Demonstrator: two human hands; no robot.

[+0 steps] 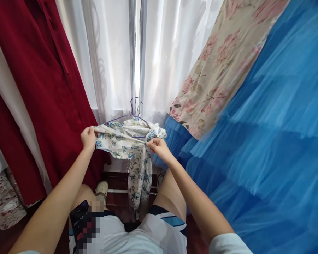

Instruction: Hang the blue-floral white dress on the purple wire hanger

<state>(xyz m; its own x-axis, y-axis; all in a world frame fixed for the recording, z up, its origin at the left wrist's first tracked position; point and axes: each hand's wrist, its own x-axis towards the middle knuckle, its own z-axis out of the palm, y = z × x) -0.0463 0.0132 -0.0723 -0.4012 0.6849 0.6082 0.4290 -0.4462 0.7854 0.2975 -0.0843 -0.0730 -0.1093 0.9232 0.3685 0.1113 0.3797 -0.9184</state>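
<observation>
Here, floral garment point(122, 141) on hanger point(118, 118) spans between left grip point(88, 138), right grip point(159, 147), both pinching its cloth

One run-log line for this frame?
left hand: gripping floral garment | right hand: pinching garment front | purple hanger: inside garment neck

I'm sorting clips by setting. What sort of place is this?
Likely a clothes-hanging corner of a home, by a window: white curtains behind, a red dress and blue tulle dress hanging either side, and left hand and right hand gripping a floral garment on a purple hanger.
</observation>
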